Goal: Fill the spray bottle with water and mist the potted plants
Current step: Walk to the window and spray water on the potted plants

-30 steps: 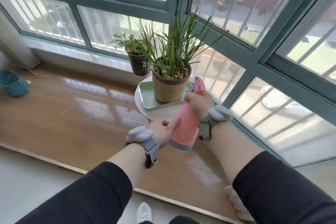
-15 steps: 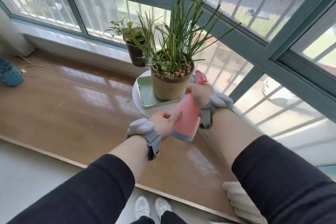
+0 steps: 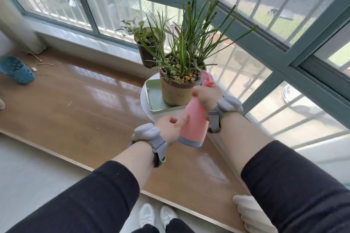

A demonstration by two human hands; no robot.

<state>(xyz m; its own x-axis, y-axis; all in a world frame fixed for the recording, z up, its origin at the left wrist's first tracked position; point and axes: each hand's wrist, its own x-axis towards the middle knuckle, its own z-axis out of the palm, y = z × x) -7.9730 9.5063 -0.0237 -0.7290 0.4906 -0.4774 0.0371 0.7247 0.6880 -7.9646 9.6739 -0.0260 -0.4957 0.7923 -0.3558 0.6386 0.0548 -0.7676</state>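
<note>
A pink spray bottle (image 3: 194, 123) with a blue base is tilted, its nozzle beside the tan pot's rim. My right hand (image 3: 207, 96) grips its neck at the trigger. My left hand (image 3: 171, 128) rests against the bottle's lower side, forefinger stretched along it. The tan pot (image 3: 177, 92) holds a tall grass-like plant (image 3: 189, 36) and pebbles, and stands on a green tray (image 3: 155, 96). Behind it is a dark pot (image 3: 147, 55) with a small leafy plant.
The tray sits on a round white stand (image 3: 149, 113) on a glossy wooden platform (image 3: 75, 100) by the corner windows. A blue clog (image 3: 17, 71) lies at far left. A cream cushion (image 3: 248, 212) is at the lower right, my white shoes (image 3: 155, 215) below.
I have leaned closer to the plants, which fill more of the view. The bottle stays aimed at the tan pot, and both hands keep the same hold.
</note>
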